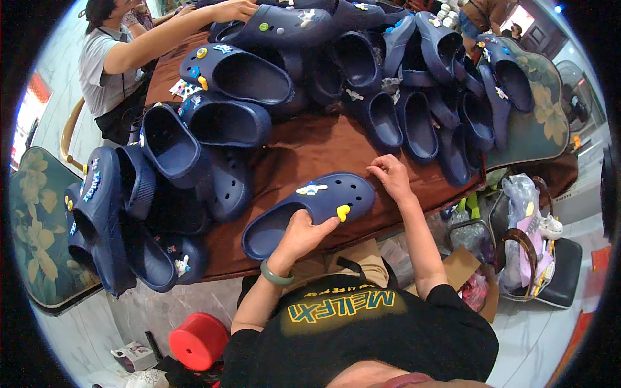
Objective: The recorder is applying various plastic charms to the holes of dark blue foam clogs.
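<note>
At the lower middle of the frame, the left hand [303, 234] grips the rim of a navy clog [310, 210] that lies on the brown cloth [304, 152] of the table, and its thumb presses a yellow charm [343, 211] into a hole on the toe. The right hand [390, 176] rests with curled fingers on the cloth, just beside the toe end of the same clog; it holds nothing that I can see. This clog carries two charms: the yellow one and a white and blue one [311, 189] higher on the upper. Several holes on it are not filled, so I judge the decoration of this clog is partly done.

Farther away, many more navy clogs lie in heaps at the left, the centre and the upper right; they overlap too much for an exact count. Some show charms, many show none. At the upper left, another person [113, 61] reaches one arm over the far pile [284, 29].
</note>
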### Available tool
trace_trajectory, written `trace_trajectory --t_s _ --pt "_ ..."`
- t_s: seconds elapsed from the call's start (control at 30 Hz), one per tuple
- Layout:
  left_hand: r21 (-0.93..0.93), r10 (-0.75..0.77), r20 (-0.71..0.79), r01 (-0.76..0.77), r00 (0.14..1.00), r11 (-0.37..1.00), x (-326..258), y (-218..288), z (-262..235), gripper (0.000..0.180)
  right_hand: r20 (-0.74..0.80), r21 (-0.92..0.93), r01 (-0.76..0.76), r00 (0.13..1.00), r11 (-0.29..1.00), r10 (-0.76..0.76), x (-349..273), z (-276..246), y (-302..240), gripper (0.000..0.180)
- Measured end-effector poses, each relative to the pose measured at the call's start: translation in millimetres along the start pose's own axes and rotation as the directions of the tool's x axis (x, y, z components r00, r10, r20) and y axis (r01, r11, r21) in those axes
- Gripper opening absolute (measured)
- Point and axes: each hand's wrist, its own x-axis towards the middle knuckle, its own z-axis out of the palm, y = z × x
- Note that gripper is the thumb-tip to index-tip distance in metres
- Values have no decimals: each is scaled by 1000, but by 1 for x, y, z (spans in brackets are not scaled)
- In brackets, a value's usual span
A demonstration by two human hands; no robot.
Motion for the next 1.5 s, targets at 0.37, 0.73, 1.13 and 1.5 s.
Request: trace_trajectory --t_s 0.37,0.73,1.13,1.5 --pt "63 2 18 -3 1000 998 4 12 -2 37 -12 -280 143 988 949 -152 -35 -27 -3 19" --pt "-29 -40 -1 40 999 999 1 6 1 35 -50 287 -73 995 955 91 -44 4 -60 18" --pt "-30 -38 16 39 999 999 5 11 -1 40 79 -54 333 941 941 -329 -24 -4 -69 13" --pt "40 -112 103 109 988 993 2 7 -6 42 285 -225 516 846 826 -451 -20 -19 -93 13"
